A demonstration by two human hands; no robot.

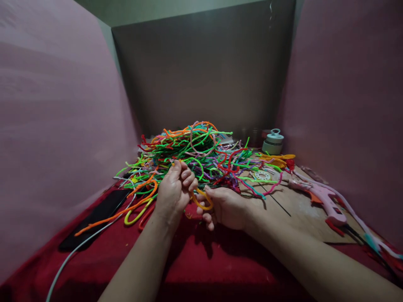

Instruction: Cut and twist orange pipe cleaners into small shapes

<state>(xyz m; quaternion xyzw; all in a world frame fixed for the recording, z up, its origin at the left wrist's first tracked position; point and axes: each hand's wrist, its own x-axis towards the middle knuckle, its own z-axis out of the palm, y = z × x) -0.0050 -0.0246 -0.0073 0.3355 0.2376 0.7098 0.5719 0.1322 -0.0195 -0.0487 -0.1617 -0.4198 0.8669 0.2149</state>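
An orange-yellow pipe cleaner (208, 205) is bent into a loop between my two hands, in front of a big heap of coloured pipe cleaners (189, 147). My left hand (178, 184) is closed on it, with a short orange end poking up above the thumb. Palm turned up, my right hand (222, 207) grips the looped part between thumb and fingers. Part of the pipe cleaner is hidden inside the left fist.
A pink glue gun (317, 195) lies on a brown board (283, 222) at the right, near a white spool (262, 176). Behind stands a pale green lidded container (273, 142). A black phone (94, 220) and a white cable (72, 253) lie left on the red cloth (220, 268).
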